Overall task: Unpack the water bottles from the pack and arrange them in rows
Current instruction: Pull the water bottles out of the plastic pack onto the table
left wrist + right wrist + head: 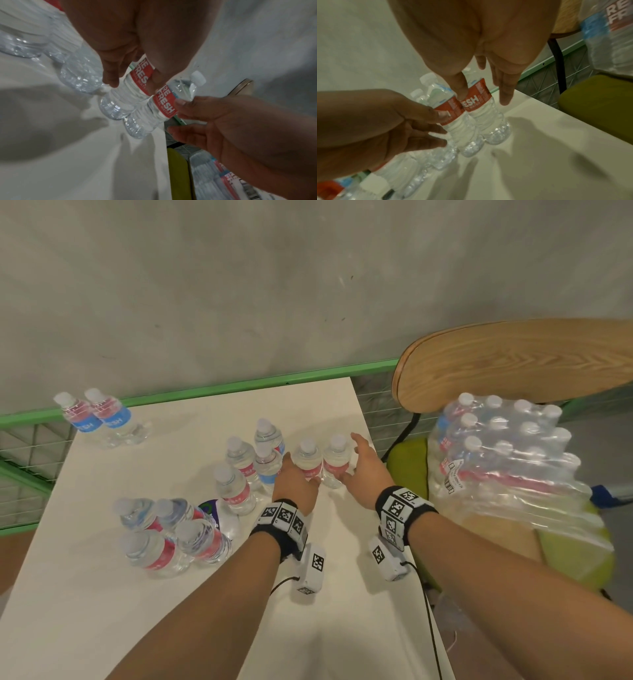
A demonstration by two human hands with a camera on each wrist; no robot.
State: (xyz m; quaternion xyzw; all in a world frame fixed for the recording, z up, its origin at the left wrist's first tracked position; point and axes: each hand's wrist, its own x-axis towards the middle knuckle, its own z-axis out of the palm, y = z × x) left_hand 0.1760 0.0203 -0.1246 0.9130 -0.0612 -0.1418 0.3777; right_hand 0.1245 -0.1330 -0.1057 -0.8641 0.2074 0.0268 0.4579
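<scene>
Nearest on the white tabletop (102,594) stands a cluster of four clear plastic water bottles with red labels (164,539). Beyond it, the left hand (296,484) and right hand (363,470), fingers loosely extended, flank and touch two upright clear bottles with white caps and red labels (322,463), which touch each other. To the right, the shrink-wrapped pack of bottles (507,450) rests on a green-cushioned wooden chair (513,361).
</scene>
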